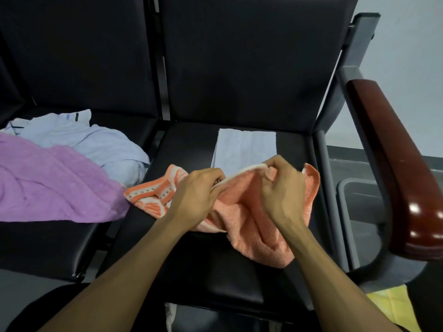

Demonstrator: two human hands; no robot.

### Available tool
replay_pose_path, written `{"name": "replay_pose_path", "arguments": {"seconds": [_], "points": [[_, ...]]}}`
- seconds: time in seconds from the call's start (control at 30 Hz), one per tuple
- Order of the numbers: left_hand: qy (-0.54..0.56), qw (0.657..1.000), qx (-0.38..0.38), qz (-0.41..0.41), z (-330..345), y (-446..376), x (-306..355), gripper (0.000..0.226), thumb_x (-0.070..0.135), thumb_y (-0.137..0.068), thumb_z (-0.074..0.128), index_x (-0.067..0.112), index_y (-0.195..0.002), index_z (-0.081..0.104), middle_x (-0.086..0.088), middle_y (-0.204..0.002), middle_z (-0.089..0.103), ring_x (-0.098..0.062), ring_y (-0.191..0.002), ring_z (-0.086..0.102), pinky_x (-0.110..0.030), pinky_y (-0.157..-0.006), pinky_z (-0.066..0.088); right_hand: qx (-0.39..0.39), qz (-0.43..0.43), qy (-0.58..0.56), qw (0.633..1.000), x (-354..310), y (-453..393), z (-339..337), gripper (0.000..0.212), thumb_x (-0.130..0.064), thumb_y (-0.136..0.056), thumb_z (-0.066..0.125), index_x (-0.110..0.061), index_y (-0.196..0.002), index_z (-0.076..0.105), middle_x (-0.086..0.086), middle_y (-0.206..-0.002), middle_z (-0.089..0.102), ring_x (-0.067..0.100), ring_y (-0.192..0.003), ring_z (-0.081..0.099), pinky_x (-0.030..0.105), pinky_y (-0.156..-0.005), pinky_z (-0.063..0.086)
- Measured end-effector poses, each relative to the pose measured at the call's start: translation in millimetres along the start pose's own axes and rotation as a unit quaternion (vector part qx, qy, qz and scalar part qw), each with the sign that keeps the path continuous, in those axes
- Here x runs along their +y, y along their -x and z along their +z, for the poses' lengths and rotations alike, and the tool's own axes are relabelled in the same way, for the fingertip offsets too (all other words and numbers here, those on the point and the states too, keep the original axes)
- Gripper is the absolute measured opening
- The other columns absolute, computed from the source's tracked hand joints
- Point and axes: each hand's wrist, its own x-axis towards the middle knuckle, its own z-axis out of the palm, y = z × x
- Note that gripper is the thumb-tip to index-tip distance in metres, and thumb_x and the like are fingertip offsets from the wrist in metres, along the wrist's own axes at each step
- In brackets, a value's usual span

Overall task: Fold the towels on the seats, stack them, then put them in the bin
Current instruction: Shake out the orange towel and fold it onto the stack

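Observation:
An orange towel [242, 212] with a white patterned border lies crumpled on the right black seat [215, 271]. My left hand [196, 195] pinches its white edge at the top left. My right hand [280, 190] grips the same edge a little to the right, bunching the cloth. Behind them a folded pale blue towel [244, 147] lies flat on the seat. On the left seat a purple towel [48, 183] sprawls unfolded over a rumpled light blue towel [91, 140]. A grey bin [359, 202] stands on the floor to the right, beyond the armrest.
A glossy dark red wooden armrest [393, 164] on a grey metal frame [326, 188] borders the right seat. Black backrests [239, 56] rise behind both seats. Something yellow [393, 305] lies on the floor at the lower right.

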Motion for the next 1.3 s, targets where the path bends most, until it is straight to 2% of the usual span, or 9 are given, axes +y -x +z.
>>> {"name": "replay_pose_path", "arguments": {"seconds": [0.2, 0.3, 0.47, 0.57, 0.67, 0.87, 1.03, 1.23, 1.3], "points": [[-0.005, 1.0, -0.009, 0.022, 1, 3, 5, 0.01, 0.029, -0.096, 0.065, 0.023, -0.089, 0.062, 0.013, -0.08, 0.058, -0.01, -0.073, 0.053, -0.04, -0.073, 0.048, -0.228, -0.085, 0.031, 0.969, -3, 10, 9, 0.034, -0.038, -0.09, 0.069, -0.037, -0.121, 0.056, -0.013, -0.072, 0.067, 0.007, -0.073, 0.065, 0.033, -0.069, 0.054], [-0.021, 0.999, -0.026, 0.004, 1, 4, 4, 0.014, 0.034, -0.097, 0.061, 0.027, -0.087, 0.053, 0.013, -0.076, 0.056, -0.015, -0.072, 0.051, -0.039, -0.068, 0.045, -0.135, -0.098, 0.017, 0.986, -3, 6, 11, 0.02, -0.038, -0.098, 0.058, -0.025, -0.083, 0.06, -0.007, -0.064, 0.065, 0.009, -0.061, 0.06, 0.031, -0.056, 0.049], [-0.048, 0.994, -0.091, -0.03, 6, 5, -2, 0.012, 0.028, -0.099, 0.059, 0.021, -0.089, 0.062, 0.009, -0.078, 0.061, -0.017, -0.076, 0.053, -0.042, -0.066, 0.048, -0.006, -0.062, -0.085, 0.994, -11, -1, -3, 0.021, -0.022, -0.099, 0.058, -0.017, -0.078, 0.058, -0.002, -0.06, 0.061, 0.015, -0.057, 0.057, 0.029, -0.052, 0.043], [-0.039, 0.998, -0.032, -0.044, 3, 3, 2, 0.009, 0.017, -0.097, 0.058, 0.021, -0.089, 0.06, 0.009, -0.081, 0.064, -0.01, -0.072, 0.05, -0.039, -0.072, 0.046, -0.068, -0.042, -0.012, 0.997, -2, -3, -5, 0.012, -0.027, -0.098, 0.06, -0.021, -0.107, 0.061, -0.006, -0.058, 0.059, 0.009, -0.051, 0.054, 0.031, -0.051, 0.041], [-0.01, 1.0, 0.003, -0.025, 0, 0, 11, 0.01, 0.01, -0.096, 0.056, 0.017, -0.089, 0.054, 0.007, -0.075, 0.06, -0.016, -0.072, 0.051, -0.041, -0.071, 0.044, -0.212, -0.076, 0.026, 0.974, -3, 7, 3, 0.065, -0.036, -0.094, 0.066, -0.035, -0.147, 0.029, -0.007, -0.058, 0.06, 0.007, -0.056, 0.058, 0.028, -0.056, 0.046], [0.054, 0.998, -0.015, 0.003, 1, 3, 23, 0.012, 0.012, -0.104, 0.044, 0.02, -0.097, 0.049, 0.01, -0.077, 0.049, -0.017, -0.078, 0.051, -0.044, -0.064, 0.05, -0.157, -0.132, 0.074, 0.976, -3, 5, 9, 0.013, -0.028, -0.098, 0.055, -0.024, -0.11, 0.056, -0.004, -0.074, 0.068, 0.021, -0.068, 0.064, 0.038, -0.06, 0.05], [-0.019, 0.995, -0.07, -0.066, 6, 2, 8, 0.018, 0.015, -0.101, 0.05, 0.018, -0.084, 0.049, 0.006, -0.076, 0.053, -0.018, -0.073, 0.053, -0.037, -0.056, 0.041, -0.045, -0.121, -0.004, 0.992, -3, 5, 7, 0.013, -0.028, -0.101, 0.055, -0.023, -0.09, 0.05, -0.004, -0.059, 0.059, 0.014, -0.053, 0.055, 0.04, -0.054, 0.048], [-0.128, 0.99, 0.051, -0.031, -6, 0, 16, 0.011, 0.01, -0.091, 0.056, 0.018, -0.084, 0.058, 0.005, -0.07, 0.061, -0.019, -0.065, 0.055, -0.034, -0.059, 0.037, -0.21, -0.068, 0.018, 0.975, -3, 9, 11, 0.055, -0.048, -0.092, 0.064, -0.037, -0.138, 0.038, -0.001, -0.064, 0.063, 0.015, -0.061, 0.06, 0.035, -0.059, 0.05], [-0.109, 0.991, 0.07, 0.023, -7, -1, 16, 0.011, 0.008, -0.09, 0.06, 0.019, -0.087, 0.062, 0.007, -0.07, 0.061, -0.016, -0.067, 0.056, -0.036, -0.072, 0.04, -0.199, -0.117, 0.026, 0.973, -5, 13, 14, 0.039, -0.052, -0.095, 0.056, -0.036, -0.13, 0.047, -0.004, -0.062, 0.061, 0.013, -0.058, 0.057, 0.037, -0.059, 0.051]]}}
